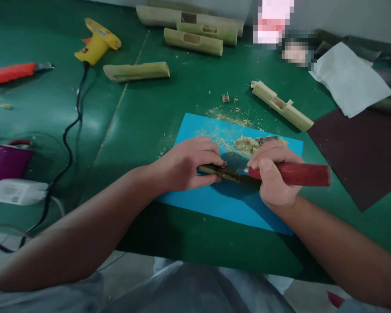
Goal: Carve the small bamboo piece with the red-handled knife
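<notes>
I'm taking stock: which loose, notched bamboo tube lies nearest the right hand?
The notched bamboo tube slanting toward the dark brown sheet; the other notched tubes, grouped at the back, lie farther from the right hand.

The bare left forearm reaches in from the lower left to the left hand, its fingers and thumb drawn together in a pinch. The bare right forearm slants up to the right hand, curled in a closed grip nearby.
</notes>
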A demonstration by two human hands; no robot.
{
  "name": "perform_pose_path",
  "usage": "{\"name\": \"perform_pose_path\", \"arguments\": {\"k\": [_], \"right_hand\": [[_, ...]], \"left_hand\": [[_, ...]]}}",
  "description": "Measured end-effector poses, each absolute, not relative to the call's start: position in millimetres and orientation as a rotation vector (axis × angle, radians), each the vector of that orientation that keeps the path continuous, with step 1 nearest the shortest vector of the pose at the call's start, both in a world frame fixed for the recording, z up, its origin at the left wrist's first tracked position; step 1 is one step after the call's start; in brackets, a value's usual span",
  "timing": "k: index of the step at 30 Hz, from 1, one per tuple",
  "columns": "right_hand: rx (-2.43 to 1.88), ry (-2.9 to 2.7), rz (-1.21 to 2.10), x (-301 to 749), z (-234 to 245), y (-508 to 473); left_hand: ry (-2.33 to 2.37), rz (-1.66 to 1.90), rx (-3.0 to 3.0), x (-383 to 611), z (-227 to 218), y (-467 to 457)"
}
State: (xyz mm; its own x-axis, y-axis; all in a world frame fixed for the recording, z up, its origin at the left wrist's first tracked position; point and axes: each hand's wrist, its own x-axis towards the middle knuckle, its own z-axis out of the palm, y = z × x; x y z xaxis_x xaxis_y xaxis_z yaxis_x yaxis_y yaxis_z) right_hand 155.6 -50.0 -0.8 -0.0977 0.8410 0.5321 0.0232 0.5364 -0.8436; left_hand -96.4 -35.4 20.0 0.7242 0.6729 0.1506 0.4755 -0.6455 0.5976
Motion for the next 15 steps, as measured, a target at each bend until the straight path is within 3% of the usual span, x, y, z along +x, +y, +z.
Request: {"name": "perform_pose_path", "arguments": {"k": [15], "right_hand": [[-0.718, -1.563, 0.840, 149.7, 5.0, -46.0]], "left_hand": [[0.835, 0.497, 2.390, -96.7, 18.9, -33.1]]}}
